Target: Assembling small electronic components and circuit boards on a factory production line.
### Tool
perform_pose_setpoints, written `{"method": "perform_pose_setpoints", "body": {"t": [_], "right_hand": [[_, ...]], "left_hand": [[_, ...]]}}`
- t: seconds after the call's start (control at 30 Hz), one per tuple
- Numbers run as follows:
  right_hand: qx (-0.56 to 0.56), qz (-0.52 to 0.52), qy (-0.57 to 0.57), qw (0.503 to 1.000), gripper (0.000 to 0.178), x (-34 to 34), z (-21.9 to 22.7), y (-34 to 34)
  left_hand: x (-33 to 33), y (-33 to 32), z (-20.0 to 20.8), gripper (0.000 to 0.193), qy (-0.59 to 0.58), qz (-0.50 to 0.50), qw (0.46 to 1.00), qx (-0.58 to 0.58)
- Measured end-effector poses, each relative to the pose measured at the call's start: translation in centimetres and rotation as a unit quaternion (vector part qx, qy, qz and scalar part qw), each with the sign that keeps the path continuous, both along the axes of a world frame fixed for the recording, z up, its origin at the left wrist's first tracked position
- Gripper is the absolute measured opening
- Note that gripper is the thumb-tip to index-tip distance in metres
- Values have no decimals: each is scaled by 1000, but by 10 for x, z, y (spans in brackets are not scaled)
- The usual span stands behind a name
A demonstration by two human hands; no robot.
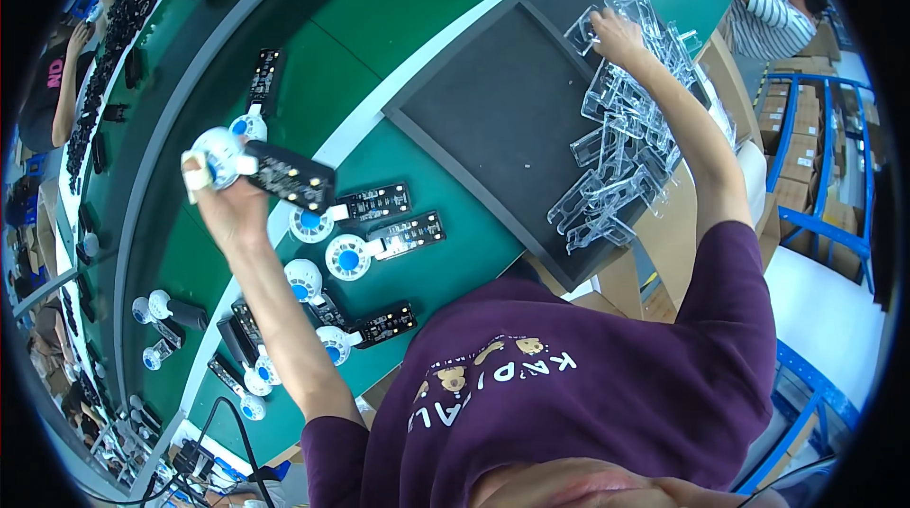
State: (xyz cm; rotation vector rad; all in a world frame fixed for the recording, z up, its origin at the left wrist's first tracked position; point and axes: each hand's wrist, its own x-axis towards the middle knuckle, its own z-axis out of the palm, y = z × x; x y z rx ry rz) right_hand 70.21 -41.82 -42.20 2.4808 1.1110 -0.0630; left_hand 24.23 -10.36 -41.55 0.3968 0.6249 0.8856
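In the head view, at left of the frame, I see the left hand (232, 209) clamped on a white-and-black device (277, 173). At upper right, the right hand (618, 37) touches a clear plastic bracket (580, 31); if it is closed, I cannot tell. A black tray (493, 100) carries the bracket pile (621, 129); similar devices (348, 258) lie on the green bench (479, 241)
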Motion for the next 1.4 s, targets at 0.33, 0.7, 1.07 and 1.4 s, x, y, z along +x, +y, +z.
{"method": "perform_pose_setpoints", "body": {"t": [0.33, 0.7, 1.07, 1.4], "right_hand": [[612, -243, 509, 555, 53, -177, -17, 46], [281, 242, 40, 928, 64, -174, -6, 19], [409, 162, 232, 867, 49, -300, 37, 90], [458, 281, 72, 840, 58, -356, 16, 133]], "left_hand": [[51, -44, -8, 48, -7, -71, 997, -14], [41, -61, 7, 47, -16, -85, 996, -1], [46, -83, -3, 55, 140, 52, 979, 135], [26, -82, 6, 58, 194, 62, 965, 163]]}}
